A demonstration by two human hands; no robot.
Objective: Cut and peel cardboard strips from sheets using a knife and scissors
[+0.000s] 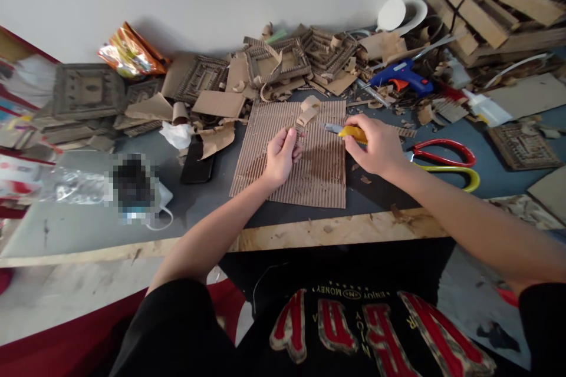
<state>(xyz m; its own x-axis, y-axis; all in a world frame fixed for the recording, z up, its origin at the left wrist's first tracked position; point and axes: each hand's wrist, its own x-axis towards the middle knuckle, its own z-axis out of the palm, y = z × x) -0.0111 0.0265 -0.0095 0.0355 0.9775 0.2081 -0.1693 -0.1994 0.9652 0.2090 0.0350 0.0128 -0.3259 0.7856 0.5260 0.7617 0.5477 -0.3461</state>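
My right hand point(375, 144) is closed around a yellow utility knife point(352, 132), its metal tip pointing left toward my other hand. In my left hand point(282, 154) the thumb and fingers pinch a narrow cardboard strip point(309, 113) that curls up at its far end. Both hands are over a square sheet of corrugated cardboard point(252, 135), ridges facing up, lying on the dark tabletop. A small gap separates the knife from the strip. Part of the strip is hidden by my fingers.
Cardboard scraps and corrugated square frames point(278, 62) line the wall. On the right are a blue glue gun point(404, 78), scissors point(451, 153) with red and yellow handles, and a white bottle point(487, 109). A black phone point(197, 162) lies left of the sheet, partly under brown paper point(217, 140).
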